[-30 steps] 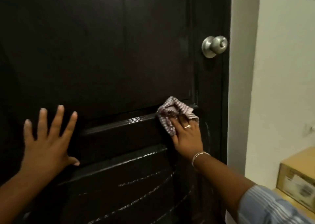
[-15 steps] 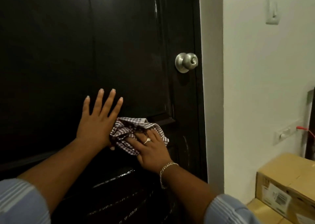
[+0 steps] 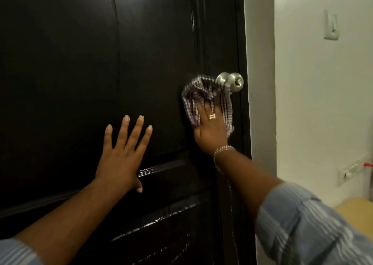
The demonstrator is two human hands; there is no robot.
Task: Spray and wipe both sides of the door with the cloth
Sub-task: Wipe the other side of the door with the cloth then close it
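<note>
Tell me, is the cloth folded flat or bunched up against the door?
Bunched up. The checked cloth is crumpled in loose folds under the right hand, pressed against the door beside the knob.

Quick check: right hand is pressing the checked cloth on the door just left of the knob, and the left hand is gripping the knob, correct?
Not quite. In the head view the left hand lies flat on the door with fingers spread, well away from the knob. The right hand does press the cloth just left of the knob.

A home interior: dark panelled door (image 3: 101, 62) with round knob (image 3: 232, 82), wall switch (image 3: 331, 25), cardboard box (image 3: 357, 208).
</note>
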